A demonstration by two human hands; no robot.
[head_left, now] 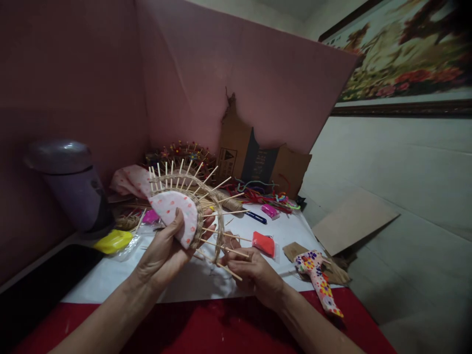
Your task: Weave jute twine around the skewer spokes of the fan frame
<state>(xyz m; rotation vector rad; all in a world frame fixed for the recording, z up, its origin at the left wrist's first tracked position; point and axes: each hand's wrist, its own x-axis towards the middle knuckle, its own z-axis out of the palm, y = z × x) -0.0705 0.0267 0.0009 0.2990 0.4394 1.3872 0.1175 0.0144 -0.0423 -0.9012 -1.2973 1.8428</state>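
Observation:
My left hand (167,250) grips a half-round craft piece (175,211) covered in white cloth with small red prints, thumb on its face and fingers behind. Thin wooden sticks (217,199) fan out from its curved edge. Brown twine (220,221) is woven along that edge and in a second arc farther out. At the lower right of the fan, my right hand (252,268) is closed with its fingertips pinched by the lowest sticks and the twine. What exactly lies between those fingertips is partly hidden.
On the white table cover (199,285) lie a blue utility knife (255,216), a twine roll (228,201), a red packet (263,244), a yellow packet (114,241) and a flower-patterned stuffed figure (319,278). A purple tumbler (73,187) stands left. Torn cardboard (258,157) leans behind.

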